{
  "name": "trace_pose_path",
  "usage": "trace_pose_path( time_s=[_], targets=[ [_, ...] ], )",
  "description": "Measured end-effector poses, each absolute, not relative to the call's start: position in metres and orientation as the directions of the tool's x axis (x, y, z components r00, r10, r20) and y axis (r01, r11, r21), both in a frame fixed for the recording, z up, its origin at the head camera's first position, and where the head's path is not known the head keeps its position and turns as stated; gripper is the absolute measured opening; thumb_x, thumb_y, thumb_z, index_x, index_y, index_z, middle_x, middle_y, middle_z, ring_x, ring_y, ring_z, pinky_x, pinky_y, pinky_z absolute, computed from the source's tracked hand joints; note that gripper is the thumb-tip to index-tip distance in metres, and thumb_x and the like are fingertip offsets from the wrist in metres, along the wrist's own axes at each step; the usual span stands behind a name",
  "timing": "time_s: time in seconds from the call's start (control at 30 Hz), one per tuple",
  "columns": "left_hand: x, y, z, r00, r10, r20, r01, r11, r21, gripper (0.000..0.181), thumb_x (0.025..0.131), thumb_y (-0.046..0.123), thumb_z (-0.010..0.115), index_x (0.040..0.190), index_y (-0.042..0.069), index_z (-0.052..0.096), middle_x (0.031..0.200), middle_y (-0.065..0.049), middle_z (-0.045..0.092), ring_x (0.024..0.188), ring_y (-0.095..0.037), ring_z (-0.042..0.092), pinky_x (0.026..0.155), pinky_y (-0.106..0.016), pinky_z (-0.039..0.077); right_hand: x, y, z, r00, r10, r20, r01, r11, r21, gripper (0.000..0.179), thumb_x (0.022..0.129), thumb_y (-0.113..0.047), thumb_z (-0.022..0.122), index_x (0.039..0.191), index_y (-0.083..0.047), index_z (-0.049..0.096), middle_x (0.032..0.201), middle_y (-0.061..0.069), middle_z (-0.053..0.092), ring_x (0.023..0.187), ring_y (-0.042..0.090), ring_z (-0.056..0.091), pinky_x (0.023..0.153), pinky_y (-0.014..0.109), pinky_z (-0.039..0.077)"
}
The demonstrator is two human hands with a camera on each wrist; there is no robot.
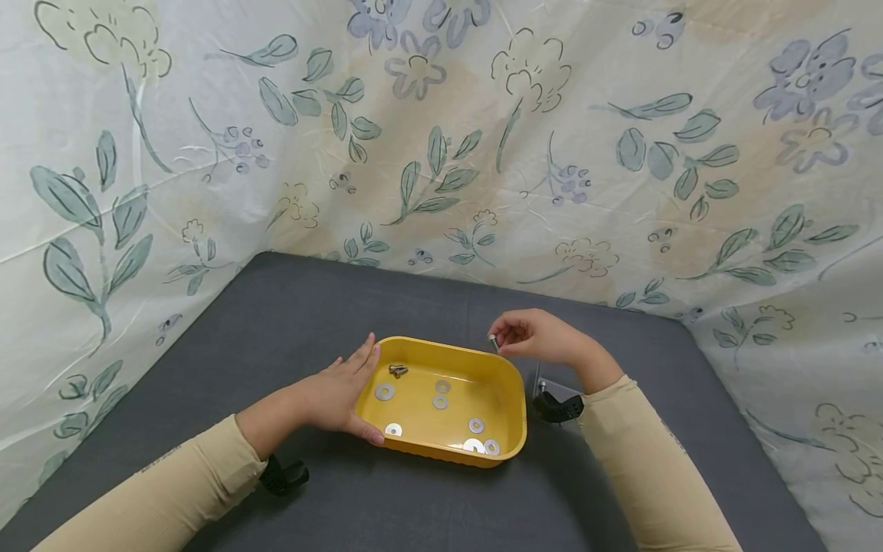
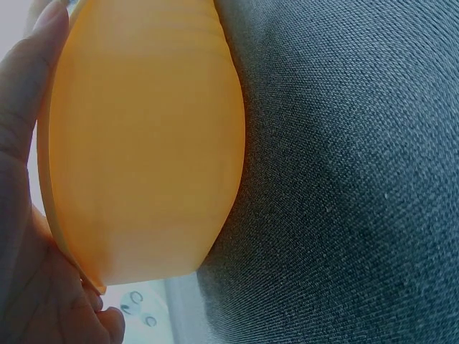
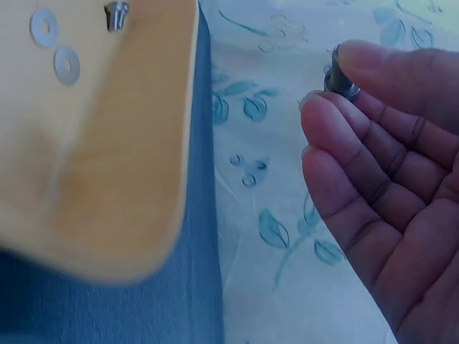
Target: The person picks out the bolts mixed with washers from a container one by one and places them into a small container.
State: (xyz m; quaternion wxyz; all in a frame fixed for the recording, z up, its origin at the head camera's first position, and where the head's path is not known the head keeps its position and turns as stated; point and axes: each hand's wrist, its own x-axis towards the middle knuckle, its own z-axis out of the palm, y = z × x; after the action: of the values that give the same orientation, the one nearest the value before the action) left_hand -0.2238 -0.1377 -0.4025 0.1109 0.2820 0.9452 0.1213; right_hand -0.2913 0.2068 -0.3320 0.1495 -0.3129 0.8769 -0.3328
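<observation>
A yellow plastic tray [image 1: 441, 452] stands on the dark cloth. My left hand [image 1: 338, 391] rests along its left end, fingers spread toward the far corner and thumb [image 2: 29, 79] laid against the near rim. The right hand [image 1: 541, 337] is raised just beyond the tray's far right corner. Between thumb and fingertips it pinches a small metal bolt [image 3: 340, 79], partly covered by the fingers. Inside the tray, a few bolts [image 1: 398, 371] lie together near the far left. Several flat washers, among them a large washer [image 1: 385, 392], are scattered over the tray's floor.
Dark grey cloth [image 1: 303, 307] covers the table under the tray. A pale floral curtain [image 1: 441, 153] hangs behind and on both sides. Black wrist gear [image 1: 557, 408] hangs under the right wrist, beside the tray's right end, and another black piece [image 1: 284, 477] under the left wrist.
</observation>
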Motion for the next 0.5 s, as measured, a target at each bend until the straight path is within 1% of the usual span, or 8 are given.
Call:
trace_pose_path(
  time_s=[0.23, 0.33, 0.5],
  targets=[
    [-0.225, -0.137, -0.403, -0.819, 0.555, -0.145, 0.501, 0.815, 0.291, 0.134, 0.055, 0.085, 0.052, 0.146, 0.004, -0.003, 0.151, -0.012, -0.016, 0.139, -0.027, 0.005, 0.106, -0.055, 0.016, -0.29, 0.236, -0.332, -0.802, -0.595, -0.055, -0.409, 0.612, -0.677, 0.019, 0.084, -0.014, 0.067, 0.103, -0.011, 0.061, 0.09, 0.006, 0.059, 0.081, 0.023, 0.055, 0.071, 0.031, 0.051],
    [-0.225, -0.137, -0.402, -0.821, 0.55, -0.15, 0.496, 0.819, 0.287, 0.135, 0.054, 0.085, 0.052, 0.146, 0.004, -0.003, 0.151, -0.011, -0.016, 0.139, -0.026, 0.005, 0.106, -0.054, 0.016, -0.289, 0.25, -0.335, -0.821, -0.569, -0.059, -0.379, 0.619, -0.688, 0.02, 0.084, -0.014, 0.067, 0.103, -0.01, 0.061, 0.09, 0.007, 0.059, 0.081, 0.024, 0.055, 0.072, 0.033, 0.051],
    [-0.224, -0.137, -0.402, -0.821, 0.551, -0.151, 0.498, 0.82, 0.283, 0.135, 0.054, 0.085, 0.052, 0.146, 0.004, -0.003, 0.151, -0.012, -0.016, 0.139, -0.026, 0.005, 0.106, -0.054, 0.016, -0.287, 0.274, -0.342, -0.847, -0.527, -0.07, -0.339, 0.637, -0.693, 0.024, 0.084, -0.016, 0.067, 0.105, -0.007, 0.061, 0.092, 0.008, 0.059, 0.083, 0.023, 0.055, 0.072, 0.029, 0.051]
  ],
)
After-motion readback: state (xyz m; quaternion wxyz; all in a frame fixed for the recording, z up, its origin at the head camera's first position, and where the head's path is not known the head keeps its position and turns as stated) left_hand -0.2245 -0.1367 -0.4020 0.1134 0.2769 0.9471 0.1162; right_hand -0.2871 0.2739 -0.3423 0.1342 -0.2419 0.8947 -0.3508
